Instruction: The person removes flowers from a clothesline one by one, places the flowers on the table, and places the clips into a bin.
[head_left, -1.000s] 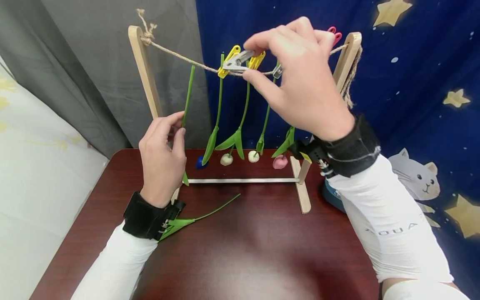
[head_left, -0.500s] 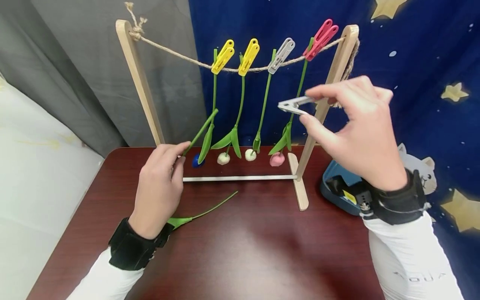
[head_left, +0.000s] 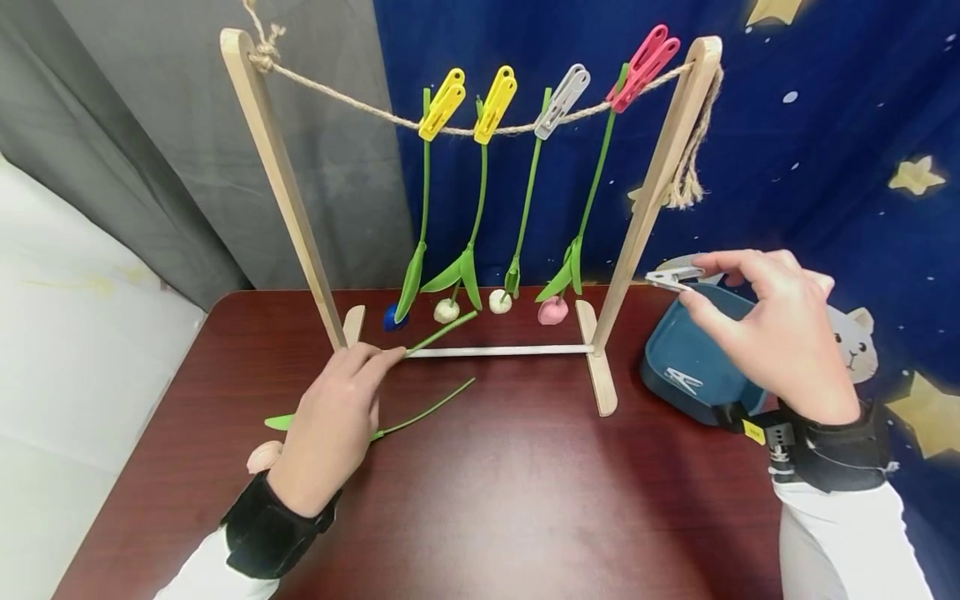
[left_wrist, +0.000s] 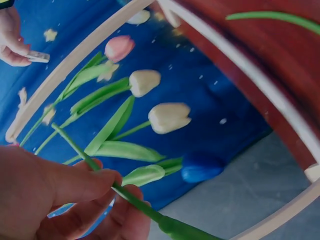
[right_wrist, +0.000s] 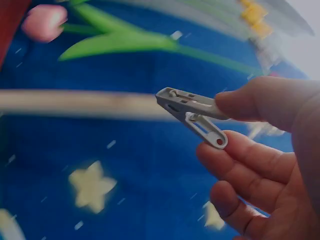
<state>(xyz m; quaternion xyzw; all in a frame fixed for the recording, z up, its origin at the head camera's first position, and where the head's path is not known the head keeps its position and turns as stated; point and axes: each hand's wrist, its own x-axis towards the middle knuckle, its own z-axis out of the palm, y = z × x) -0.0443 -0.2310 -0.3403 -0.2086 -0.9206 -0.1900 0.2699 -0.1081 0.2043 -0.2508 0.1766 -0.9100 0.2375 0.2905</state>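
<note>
My left hand (head_left: 333,417) pinches the green stem (left_wrist: 135,200) of an artificial tulip, held low over the left of the table. A pale pink bloom (head_left: 264,457) shows beside that hand; whether it belongs to this stem is hidden. A second tulip stem (head_left: 427,411) lies on the table, its leafy end behind my left hand. Between thumb and fingers, my right hand (head_left: 780,333) pinches a grey clothespin (right_wrist: 192,112), partly squeezed, above the rim of a blue bin (head_left: 690,333). Another light clothespin (head_left: 684,381) lies inside the bin.
A wooden frame (head_left: 288,192) carries a sagging rope (head_left: 337,97). Yellow clothespins (head_left: 444,104), a grey clothespin (head_left: 562,102) and a red clothespin (head_left: 643,68) hold hanging tulips upside down: a blue bloom (head_left: 395,317), white ones (head_left: 447,311) and a pink one (head_left: 553,311). A white crossbar (head_left: 495,351) joins the feet.
My right hand has moved from the rope down and right to the bin, still pinching the grey clothespin. My left hand has lowered, tilting the tulip stem from upright towards flat.
</note>
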